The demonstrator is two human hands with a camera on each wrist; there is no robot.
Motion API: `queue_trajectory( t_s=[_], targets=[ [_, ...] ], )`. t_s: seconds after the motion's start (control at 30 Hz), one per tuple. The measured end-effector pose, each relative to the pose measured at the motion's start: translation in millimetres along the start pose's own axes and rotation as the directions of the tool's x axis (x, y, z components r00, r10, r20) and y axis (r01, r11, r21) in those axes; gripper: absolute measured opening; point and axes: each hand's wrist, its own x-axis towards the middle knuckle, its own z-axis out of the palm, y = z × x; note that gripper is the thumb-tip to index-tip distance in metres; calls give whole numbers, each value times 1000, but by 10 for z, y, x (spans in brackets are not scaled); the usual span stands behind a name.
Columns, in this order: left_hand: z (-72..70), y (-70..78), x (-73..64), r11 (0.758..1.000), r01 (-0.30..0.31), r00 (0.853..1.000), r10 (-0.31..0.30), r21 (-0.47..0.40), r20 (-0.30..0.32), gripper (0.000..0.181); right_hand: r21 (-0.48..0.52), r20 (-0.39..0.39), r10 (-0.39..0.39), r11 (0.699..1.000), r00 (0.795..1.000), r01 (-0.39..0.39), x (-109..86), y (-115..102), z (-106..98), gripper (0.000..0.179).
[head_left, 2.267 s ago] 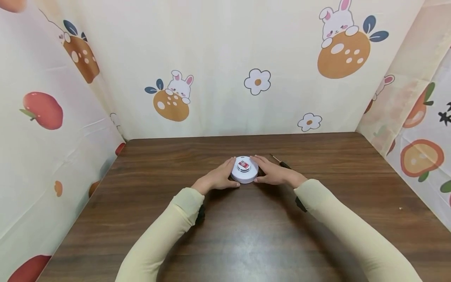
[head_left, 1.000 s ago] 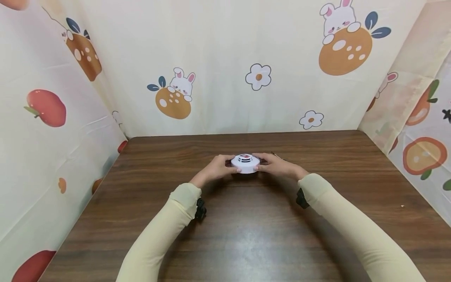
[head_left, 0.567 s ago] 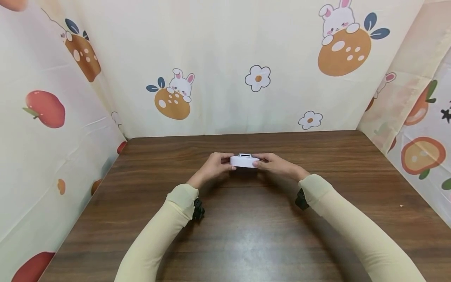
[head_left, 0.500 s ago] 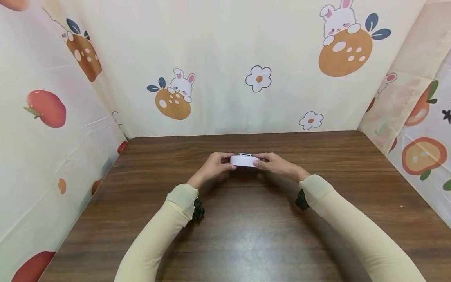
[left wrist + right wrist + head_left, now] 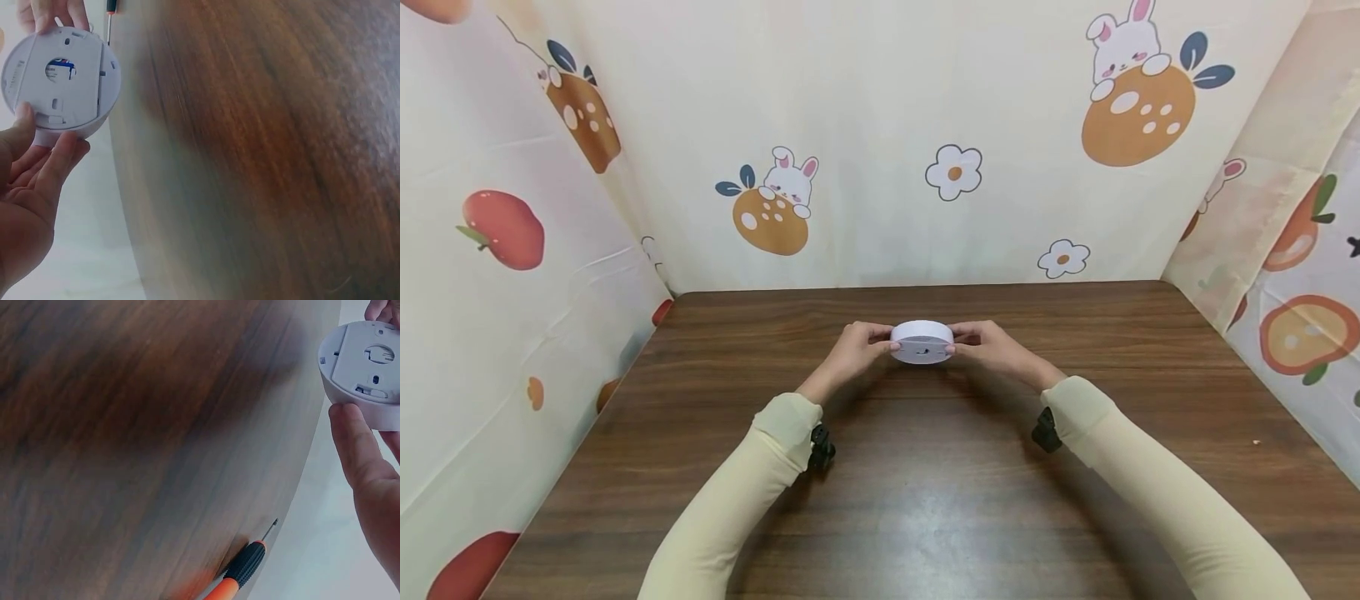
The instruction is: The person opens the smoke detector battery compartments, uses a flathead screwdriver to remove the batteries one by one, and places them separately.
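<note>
A white round smoke detector (image 5: pixel 922 331) is held up over the far middle of the table, tipped so its underside faces me. My left hand (image 5: pixel 859 344) grips its left edge, thumb on the back face. From the other side my right hand (image 5: pixel 994 345) pinches the right edge the same way. In the left wrist view, the detector's back plate (image 5: pixel 78 103) shows slots and a round hole with something blue and wires inside. The right wrist view shows fingers (image 5: pixel 353 434) against the detector's side wall (image 5: pixel 350 400). Its vented, labelled front is turned out of sight.
A screwdriver (image 5: pixel 247 562) with a black and orange handle lies on the brown wooden table (image 5: pixel 880 467) near its far edge; in the head view the right hand hides it. Printed curtains (image 5: pixel 880 100) stand close behind the table and along both sides.
Both hands have lifted the smoke detector from the table and tilted it, so the labelled front has turned away and the underside now shows.
</note>
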Motion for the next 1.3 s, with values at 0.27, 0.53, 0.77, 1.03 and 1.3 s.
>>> queue_trajectory(
  t_s=[0.27, 0.53, 0.77, 1.03, 1.3],
  targets=[
    [17, 29, 6, 1000, -17, 1000, 16, -12, -24, 26, -1, -94, 41, 999, 995, -41, 15, -33, -16, 37],
    [64, 40, 9, 989, 33, 998, -41, -147, -50, 24, 43, -197, 116, 993, 973, -110, 48, -78, -1, 35],
    [102, 72, 13, 990, 75, 991, -87, -121, -99, 23, 65, -224, 171, 985, 960, -160, 68, -87, 14, 35],
    [150, 78, 15, 985, 137, 979, -151, -103, -140, 24, 97, -216, 238, 970, 947, -222, 82, -119, 30, 35],
    [190, 62, 25, 963, 220, 967, -237, -156, -98, 29, 110, -172, 342, 939, 924, -327, 101, -105, 52, 40]
  ],
)
